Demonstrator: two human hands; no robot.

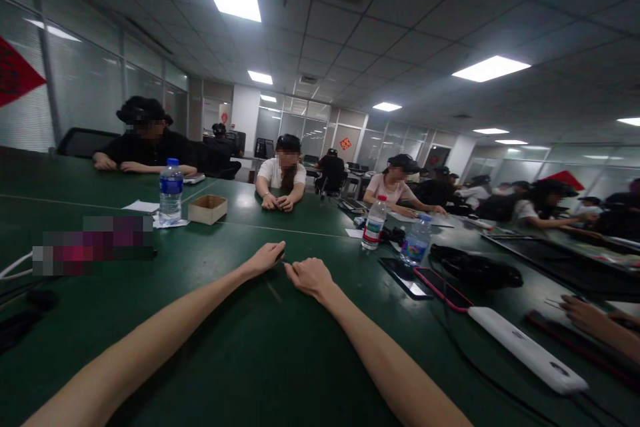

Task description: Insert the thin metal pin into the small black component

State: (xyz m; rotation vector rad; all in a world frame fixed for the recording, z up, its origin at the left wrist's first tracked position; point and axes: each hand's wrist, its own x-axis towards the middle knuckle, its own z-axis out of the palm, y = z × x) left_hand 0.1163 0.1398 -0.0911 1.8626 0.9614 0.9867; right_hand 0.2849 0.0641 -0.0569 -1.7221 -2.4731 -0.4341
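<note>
Both my arms stretch forward over a dark green table (210, 320). My left hand (267, 257) and my right hand (310, 276) rest on the table close together, almost touching at the fingertips. The fingers of both are curled and pinched around something small and dark between them that I cannot make out. A thin line, perhaps a wire or thread, lies on the table just below the hands.
A water bottle (171, 191) and small cardboard box (207, 209) stand at the left. Two more bottles (374, 222), two phones (425, 279), a black bag (475, 268) and a white power strip (527, 349) lie at the right. Another person's hand (595, 320) rests far right. Several people sit opposite.
</note>
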